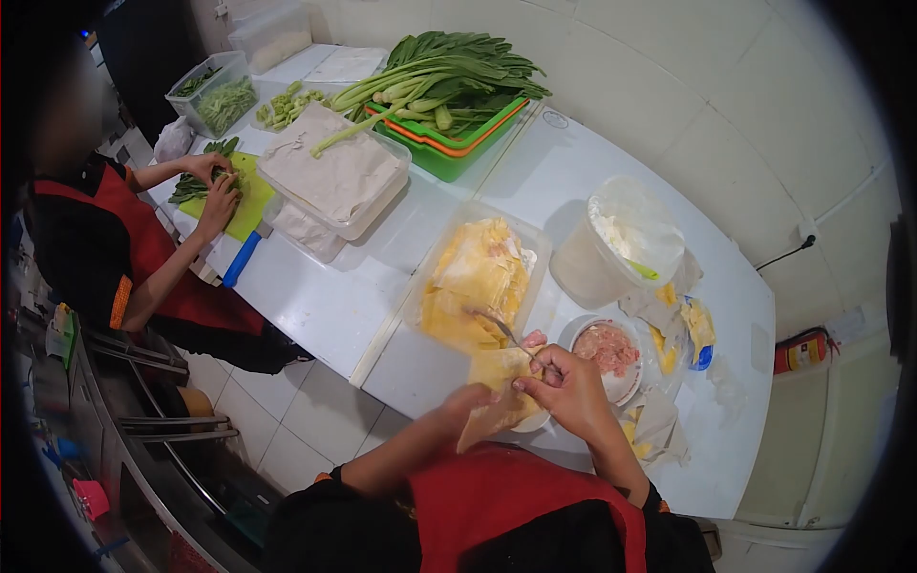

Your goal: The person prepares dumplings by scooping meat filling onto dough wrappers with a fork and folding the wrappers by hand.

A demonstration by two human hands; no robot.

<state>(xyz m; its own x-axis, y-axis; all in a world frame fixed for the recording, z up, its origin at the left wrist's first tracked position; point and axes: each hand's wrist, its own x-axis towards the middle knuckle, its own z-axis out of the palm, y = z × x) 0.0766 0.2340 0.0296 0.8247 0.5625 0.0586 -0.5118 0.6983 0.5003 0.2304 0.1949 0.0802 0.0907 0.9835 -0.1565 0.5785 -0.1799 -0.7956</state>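
Note:
My left hand [468, 399], blurred by motion, holds pale yellow dough wrappers [495, 371] in front of me. My right hand [570, 387] is closed around a slim metal spoon [504, 329], its handle pointing up and left; the bowl end is hidden by the fingers. Some pink minced meat [535, 338] shows beside the right fingers. Just beyond both hands stands a clear tub [544, 250] with floury, folded yellow wrappers [482, 272]. To the right of my right hand is a round bowl [623, 390] of pink minced meat [607, 348].
A white bucket [583, 267] stands behind the meat bowl, near torn paper and yellow scraps [659, 425]. Leafy greens [468, 72] fill green and orange baskets [449, 162]. At left, a co-worker's hands [218, 191] handle greens over a board [250, 205], near a blue-handled knife [244, 258].

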